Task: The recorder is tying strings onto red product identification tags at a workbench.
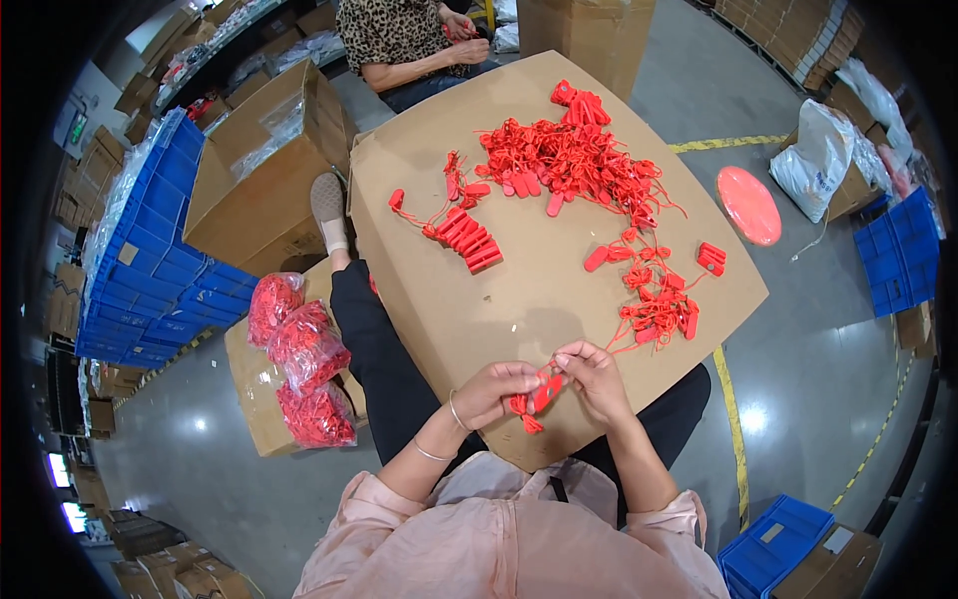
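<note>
Above the near edge of the cardboard tabletop point(419, 290), both hands meet at a small flat red plastic piece point(545, 395) with red cord. My left hand point(494, 393) pinches it from the left, and a bundle of red cord point(527, 414) hangs below those fingers. Thumb and fingertips of my right hand point(593, 379) are pressed together at its upper end, on a red cord. Just beyond my right hand lies a loose group of corded red pieces point(654, 311). A row of red pieces point(465, 240) stands left of centre, and a large tangled heap point(569, 160) covers the far side.
Plastic bags of red pieces point(311, 349) rest on a carton point(254, 399) at left. Blue crates point(165, 250) and an open carton point(254, 170) stand beyond. Across the table sits another person point(399, 50). A red round stool point(748, 205) stands at right.
</note>
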Demonstrator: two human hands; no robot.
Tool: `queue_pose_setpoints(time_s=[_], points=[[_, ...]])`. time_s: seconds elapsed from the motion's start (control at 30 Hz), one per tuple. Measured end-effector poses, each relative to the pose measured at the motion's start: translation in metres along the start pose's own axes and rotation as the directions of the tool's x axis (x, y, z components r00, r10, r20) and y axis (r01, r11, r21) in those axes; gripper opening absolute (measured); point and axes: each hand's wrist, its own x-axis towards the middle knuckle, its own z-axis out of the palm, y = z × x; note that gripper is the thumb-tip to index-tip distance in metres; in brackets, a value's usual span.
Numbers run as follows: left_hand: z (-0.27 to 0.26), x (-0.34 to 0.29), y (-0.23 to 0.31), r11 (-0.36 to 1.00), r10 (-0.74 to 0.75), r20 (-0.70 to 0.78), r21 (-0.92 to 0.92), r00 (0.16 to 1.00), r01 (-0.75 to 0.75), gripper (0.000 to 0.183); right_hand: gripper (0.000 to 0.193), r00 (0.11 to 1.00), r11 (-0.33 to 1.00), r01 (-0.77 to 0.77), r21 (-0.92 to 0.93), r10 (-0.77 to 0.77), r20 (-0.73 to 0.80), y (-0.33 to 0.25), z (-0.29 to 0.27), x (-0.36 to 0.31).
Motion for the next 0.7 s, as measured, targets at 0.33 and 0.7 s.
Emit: queue_pose_setpoints(time_s=[0.33, 0.7], points=[[-0.002, 0.019, -0.018, 0.854, 0.098, -0.290, -0.466, 0.952, -0.230, 0.013, 0.007, 0.974, 0.985, 0.108, 0.132, -0.078, -0.214, 0.044, 0.039, -0.004], [0.009, 0.015, -0.015, 0.910, 0.400, -0.424, 0.289, 0.812, -0.298, 0.010, 0.016, 0.666, 0.181, 0.463, -0.868, -0.717, 0.205, 0.007, 0.032, -0.010]])
